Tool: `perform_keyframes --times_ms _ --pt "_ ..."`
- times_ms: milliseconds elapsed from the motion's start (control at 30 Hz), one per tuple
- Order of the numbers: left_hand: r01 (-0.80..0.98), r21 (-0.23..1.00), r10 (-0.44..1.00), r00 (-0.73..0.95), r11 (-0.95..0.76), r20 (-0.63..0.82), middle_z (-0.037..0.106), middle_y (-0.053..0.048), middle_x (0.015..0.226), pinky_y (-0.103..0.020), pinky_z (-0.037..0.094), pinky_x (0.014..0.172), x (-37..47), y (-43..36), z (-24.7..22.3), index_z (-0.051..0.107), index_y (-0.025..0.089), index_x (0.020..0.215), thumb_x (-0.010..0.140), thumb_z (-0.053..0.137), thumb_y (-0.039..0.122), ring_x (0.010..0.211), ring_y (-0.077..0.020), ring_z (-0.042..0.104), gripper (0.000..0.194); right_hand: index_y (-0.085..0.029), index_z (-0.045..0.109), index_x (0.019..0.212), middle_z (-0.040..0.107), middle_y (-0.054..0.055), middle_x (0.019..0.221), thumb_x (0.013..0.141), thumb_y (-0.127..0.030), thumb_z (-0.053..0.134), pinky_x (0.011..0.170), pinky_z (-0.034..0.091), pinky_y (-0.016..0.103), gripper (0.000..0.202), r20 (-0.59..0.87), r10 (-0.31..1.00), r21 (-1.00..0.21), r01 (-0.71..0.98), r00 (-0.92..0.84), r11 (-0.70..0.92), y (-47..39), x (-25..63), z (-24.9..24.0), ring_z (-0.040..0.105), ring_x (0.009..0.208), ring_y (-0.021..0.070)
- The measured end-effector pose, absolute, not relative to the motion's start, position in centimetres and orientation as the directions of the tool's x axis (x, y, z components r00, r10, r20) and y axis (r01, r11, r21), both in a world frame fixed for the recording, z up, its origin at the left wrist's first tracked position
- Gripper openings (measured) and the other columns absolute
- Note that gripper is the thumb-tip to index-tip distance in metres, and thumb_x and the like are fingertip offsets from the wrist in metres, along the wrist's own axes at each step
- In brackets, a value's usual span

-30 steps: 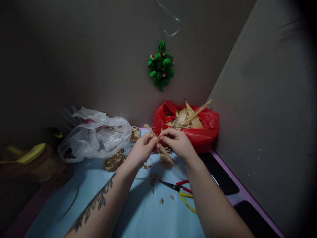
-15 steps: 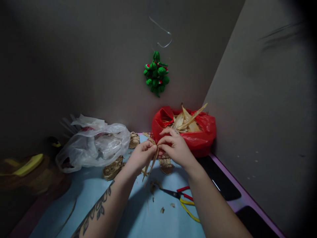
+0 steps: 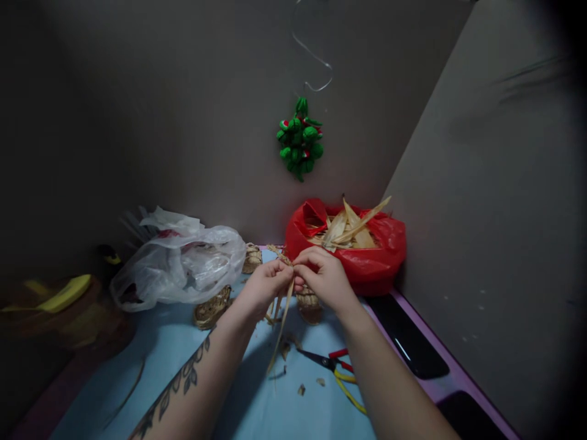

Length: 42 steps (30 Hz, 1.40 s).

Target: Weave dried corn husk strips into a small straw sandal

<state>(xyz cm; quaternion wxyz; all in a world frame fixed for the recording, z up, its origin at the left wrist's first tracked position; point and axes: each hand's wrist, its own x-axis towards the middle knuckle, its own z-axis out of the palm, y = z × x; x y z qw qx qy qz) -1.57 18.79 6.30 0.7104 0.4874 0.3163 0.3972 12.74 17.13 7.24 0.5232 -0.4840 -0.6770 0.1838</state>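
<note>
Near the middle of the frame, the left hand (image 3: 263,286) and the right hand (image 3: 325,275) pinch some dry strips (image 3: 287,305) — the long ends hang down — with a red bag (image 3: 371,267) behind them and scissors (image 3: 327,363) in the lower middle.

From our long thin tan fibre strip (image 3: 285,313), we've got: bulky red plastic bag (image 3: 367,266) 1 o'clock, crumpled translucent plastic bag (image 3: 195,266) 10, red-and-yellow-handled metal scissors (image 3: 327,363) 4.
</note>
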Motion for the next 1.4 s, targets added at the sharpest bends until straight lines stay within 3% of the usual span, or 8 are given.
perform_keyframes --times_ms 333,533,633,800,933,1067,1233,1400 --pt "-0.277 0.953 0.898 0.441 0.124 0.011 0.060 0.001 0.059 -0.020 0.040 0.052 -1.8 19.1 6.2 0.051 0.015 0.069 0.068 0.069 0.045 0.050 -0.0082 0.052 0.035 -0.017 0.063 0.086 0.066 0.003 0.078 0.076 -0.029 0.057 0.063 0.049 0.026 0.017 0.287 0.958 -0.929 0.239 -0.017 0.283 17.2 12.7 7.3 0.061 0.070 0.0155" --pt "-0.268 0.961 0.920 0.389 0.075 0.037 0.058 0.001 0.058 -0.021 0.038 0.051 -1.5 19.2 6.1 0.049 0.016 0.069 0.070 0.066 0.044 0.049 -0.0086 0.050 0.033 -0.017 0.063 0.071 0.065 0.002 0.066 0.076 -0.027 0.057 0.055 0.044 0.024 0.013 0.270 0.962 -0.875 0.425 0.029 0.233 15.7 12.8 8.6 0.059 0.061 0.0147" --pt "-0.235 0.972 0.935 0.344 -0.001 0.084 0.051 0.004 0.051 -0.019 0.032 0.046 -1.5 19.2 6.0 0.049 0.016 0.065 0.073 0.063 0.042 0.045 -0.0072 0.043 0.031 -0.018 0.064 0.070 0.066 0.003 0.069 0.079 -0.021 0.054 0.062 0.044 0.026 0.013 0.384 0.923 -0.736 0.604 0.002 0.305 14.7 11.5 9.0 0.059 0.066 0.0157" --pt "-0.256 0.966 0.952 0.302 0.034 0.046 0.044 0.006 0.046 -0.019 0.026 0.043 -2.2 19.6 6.1 0.049 0.015 0.058 0.067 0.067 0.040 0.041 -0.0052 0.035 0.031 -0.017 0.065 0.076 0.065 0.009 0.078 0.085 -0.014 0.048 0.071 0.041 0.032 0.019 0.529 0.837 -0.306 0.889 -0.138 0.340 14.5 9.0 7.6 0.056 0.075 0.0208" --pt "-0.281 0.957 0.965 0.261 0.067 0.009 0.047 0.006 0.046 -0.019 0.028 0.044 -2.4 20.1 6.0 0.050 0.015 0.058 0.060 0.071 0.038 0.042 -0.0057 0.038 0.031 -0.015 0.067 0.087 0.067 0.014 0.090 0.087 -0.012 0.045 0.076 0.042 0.036 0.022 0.530 0.825 -0.186 0.922 -0.197 0.340 14.8 7.7 6.2 0.057 0.083 0.0243" --pt "-0.276 0.961 0.972 0.222 -0.008 0.071 0.052 0.004 0.053 -0.019 0.033 0.048 -2.7 20.2 6.2 0.052 0.014 0.061 0.064 0.069 0.037 0.048 -0.0070 0.044 0.029 -0.015 0.065 0.104 0.065 0.014 0.107 0.086 -0.017 0.050 0.082 0.043 0.036 0.024 0.489 0.847 -0.321 0.860 -0.208 0.397 14.2 8.2 7.2 0.057 0.096 0.0254" --pt "-0.210 0.973 0.951 0.267 -0.099 0.155 0.053 0.003 0.059 -0.020 0.036 0.053 -2.8 19.4 7.4 0.052 0.015 0.066 0.074 0.061 0.037 0.052 -0.0077 0.046 0.025 -0.020 0.065 0.093 0.066 0.007 0.093 0.083 -0.027 0.056 0.082 0.044 0.034 0.016 0.532 0.846 -0.606 0.678 -0.041 0.415 13.8 10.9 9.7 0.059 0.091 0.0211" --pt "-0.047 0.978 0.924 0.322 -0.203 0.207 0.050 0.003 0.060 -0.020 0.034 0.052 -2.3 18.5 7.5 0.053 0.016 0.069 0.079 0.055 0.035 0.053 -0.0086 0.043 0.022 -0.018 0.059 0.092 0.064 0.004 0.083 0.075 -0.029 0.060 0.065 0.049 0.027 0.020 0.238 0.971 -0.939 0.250 -0.019 0.235 15.3 11.6 8.9 0.061 0.075 0.0157"
